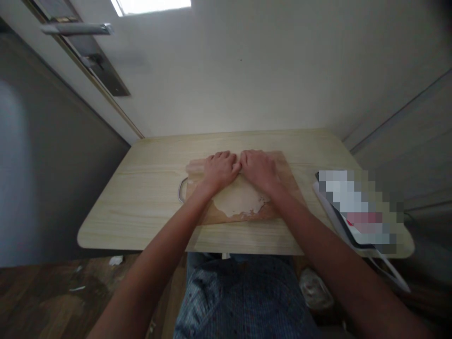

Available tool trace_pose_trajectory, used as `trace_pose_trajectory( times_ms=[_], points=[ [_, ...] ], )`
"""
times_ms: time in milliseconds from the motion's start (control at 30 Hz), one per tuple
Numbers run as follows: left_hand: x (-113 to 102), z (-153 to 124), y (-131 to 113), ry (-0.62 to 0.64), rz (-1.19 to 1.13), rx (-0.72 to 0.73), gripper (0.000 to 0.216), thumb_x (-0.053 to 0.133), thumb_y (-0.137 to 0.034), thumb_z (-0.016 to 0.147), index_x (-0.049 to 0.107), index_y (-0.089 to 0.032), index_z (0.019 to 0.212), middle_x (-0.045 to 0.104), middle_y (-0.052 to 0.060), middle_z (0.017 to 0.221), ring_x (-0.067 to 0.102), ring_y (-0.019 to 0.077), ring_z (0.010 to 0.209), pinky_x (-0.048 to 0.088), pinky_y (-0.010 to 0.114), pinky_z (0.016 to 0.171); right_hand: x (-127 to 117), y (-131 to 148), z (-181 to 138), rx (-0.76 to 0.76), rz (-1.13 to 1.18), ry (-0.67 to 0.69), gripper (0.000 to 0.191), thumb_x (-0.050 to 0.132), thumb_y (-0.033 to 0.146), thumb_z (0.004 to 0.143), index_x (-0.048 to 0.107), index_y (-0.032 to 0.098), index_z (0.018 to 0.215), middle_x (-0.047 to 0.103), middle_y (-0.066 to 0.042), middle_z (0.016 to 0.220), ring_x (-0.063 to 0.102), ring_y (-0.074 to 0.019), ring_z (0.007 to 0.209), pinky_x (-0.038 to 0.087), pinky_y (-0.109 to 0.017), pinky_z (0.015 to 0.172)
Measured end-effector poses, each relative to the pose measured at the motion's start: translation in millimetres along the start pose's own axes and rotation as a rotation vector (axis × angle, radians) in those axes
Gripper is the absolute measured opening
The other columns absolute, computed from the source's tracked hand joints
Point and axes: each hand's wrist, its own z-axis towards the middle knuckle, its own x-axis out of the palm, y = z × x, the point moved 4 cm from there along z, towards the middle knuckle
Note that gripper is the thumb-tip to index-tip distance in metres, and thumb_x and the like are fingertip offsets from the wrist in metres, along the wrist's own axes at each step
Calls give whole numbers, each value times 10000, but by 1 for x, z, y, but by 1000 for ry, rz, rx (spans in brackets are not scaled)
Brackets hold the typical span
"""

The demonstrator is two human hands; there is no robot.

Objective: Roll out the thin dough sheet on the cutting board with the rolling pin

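- Nearest the camera in the head view, two forearms (165, 235) are extended over one desk (141, 188).
- Left hand (221, 168) and right hand (259, 167) are placed side by side on one rolling pin (195, 166), thumbs close together. In each grip the fingers are bent over the pin; whether it is fully encircled cannot be determined, as the undersides are hidden.
- One dough sheet (238, 197) is laid flat on one wooden board (289, 181), on the near side of the pin; its far edge is covered by the hands. Its near edge is ragged.
- For a good result, pressure should be shared equally by both palms, the pin kept level, and thick areas worked outward. The torn edge should be pressed lightly.
- Counted: two hands, one pin, one sheet, one board, fitted with one metal handle (181, 189) at its left side.
- One tablet-like device (353, 212), partly pixelated, is placed well apart, toward the desk's right end.
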Motion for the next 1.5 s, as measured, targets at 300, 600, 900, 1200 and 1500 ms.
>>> trace_pose_trajectory(
  times_ms=[300, 600, 900, 1200, 1500],
  points=[
    [9, 43, 15, 160, -54, -185, 413, 298, -392, 854, 593, -175, 1047, 614, 97, 1062, 577, 239, 944, 435, 344, 775, 14, -11, 45, -5, 82, 140, 334, 362, 266, 845, 569, 136, 1074, 609, -145, 1081, 571, -257, 950, 427, -356, 744],
    [19, 68, 27, 290, -213, -246, 341, 422, -370, 786, 641, -196, 981, 653, 91, 985, 596, 240, 911, 448, 343, 767, 29, -18, 71, -76, 270, 201, 275, 460, 142, 737, 584, 133, 983, 647, -110, 948, 583, -200, 849, 420, -284, 698],
    [19, 68, 31, 249, -310, -218, 317, 506, -376, 727, 639, -197, 951, 660, 78, 945, 600, 217, 853, 452, 325, 745, 27, -14, 73, -123, 400, 129, 356, 487, 44, 678, 557, 138, 1014, 651, -73, 914, 578, -154, 799, 427, -250, 698],
    [14, 58, 31, 160, -368, -202, 408, 551, -387, 685, 577, -208, 1051, 646, 44, 901, 587, 194, 817, 426, 281, 682, 22, -15, 60, -126, 448, 60, 479, 468, 90, 658, 463, 148, 1134, 633, -79, 976, 567, -161, 807, 418, -252, 670],
    [5, 37, 27, 68, -326, -152, 330, 506, -490, 735, 590, -188, 837, 606, 35, 770, 550, 178, 709, 351, 258, 584, 13, -10, 38, -67, 368, 44, 409, 430, 121, 694, 561, 168, 1078, 647, -116, 1026, 575, -227, 941, 424, -305, 738]
  ],
)
